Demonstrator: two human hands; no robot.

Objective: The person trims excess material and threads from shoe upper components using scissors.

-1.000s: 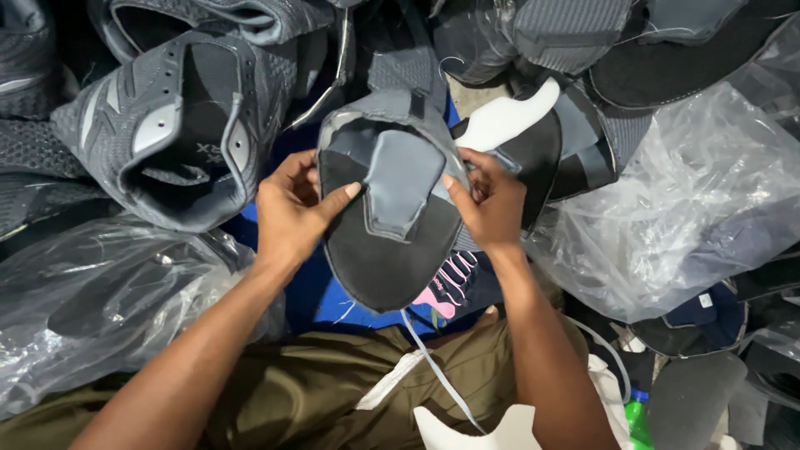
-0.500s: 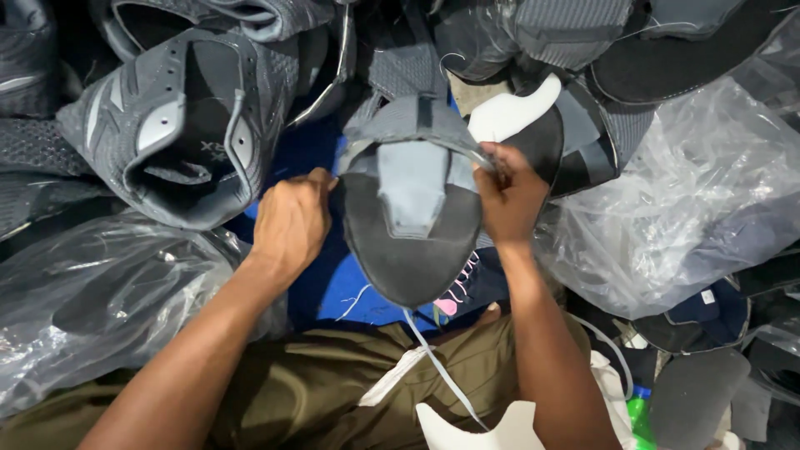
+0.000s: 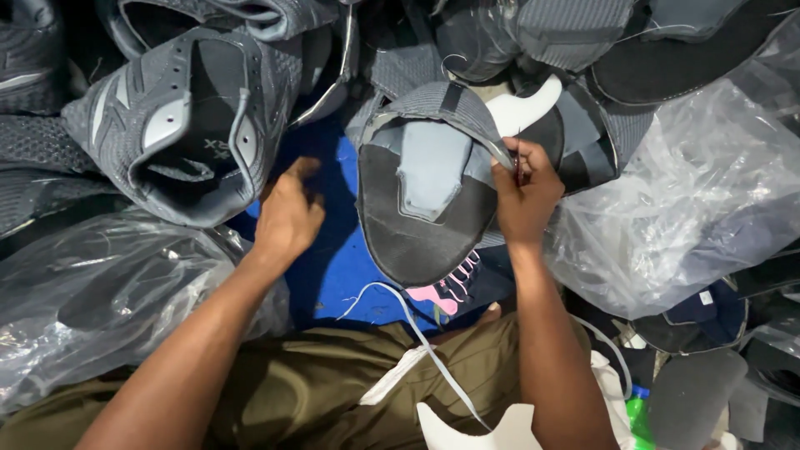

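Fingers of the right hand (image 3: 523,193) pinch the grey shoe upper (image 3: 425,179) at its 3 o'clock edge — it hangs centre frame over blue cloth (image 3: 333,258). Left hand (image 3: 287,218), loosely curled, holds nothing — another grey upper (image 3: 187,125) lies at 10 o'clock.

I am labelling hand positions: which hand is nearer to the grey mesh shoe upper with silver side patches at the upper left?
Left. The left hand hovers just right of the grey mesh shoe upper; the right hand is farther right, gripping the black-and-grey shoe piece.
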